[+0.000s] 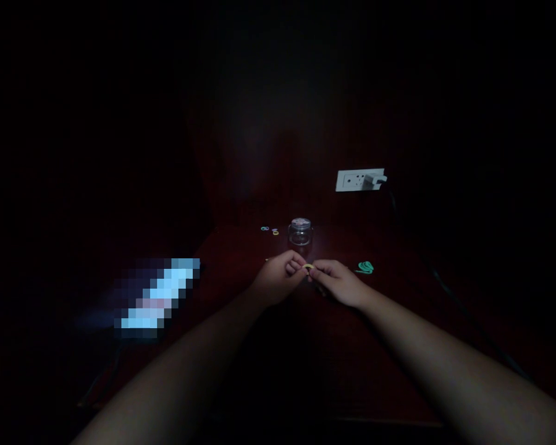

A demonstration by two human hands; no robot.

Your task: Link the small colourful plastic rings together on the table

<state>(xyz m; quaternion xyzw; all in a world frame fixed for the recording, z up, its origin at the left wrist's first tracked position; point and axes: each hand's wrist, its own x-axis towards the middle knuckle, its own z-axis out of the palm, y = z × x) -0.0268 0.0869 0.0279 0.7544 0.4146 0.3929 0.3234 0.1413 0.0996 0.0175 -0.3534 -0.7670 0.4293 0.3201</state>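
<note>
My left hand (282, 276) and my right hand (337, 280) meet over the dark red table (347, 371). Between their fingertips is a small yellow ring (308, 266), pinched from both sides; in this dim light its material is hard to make out. Just beyond my hands stands a clear jar (300, 237) with its lid on. To the right of my right hand lies a coil of teal cord (366, 267). Some thin item under my right hand is mostly hidden.
Small coloured rings (265, 228) lie left of the jar, with a yellow one (275, 233) beside them. A glowing, pixelated screen (160, 300) is at the left. On the back wall is a white socket (360, 180) with a plug, its dark cable running down the right side.
</note>
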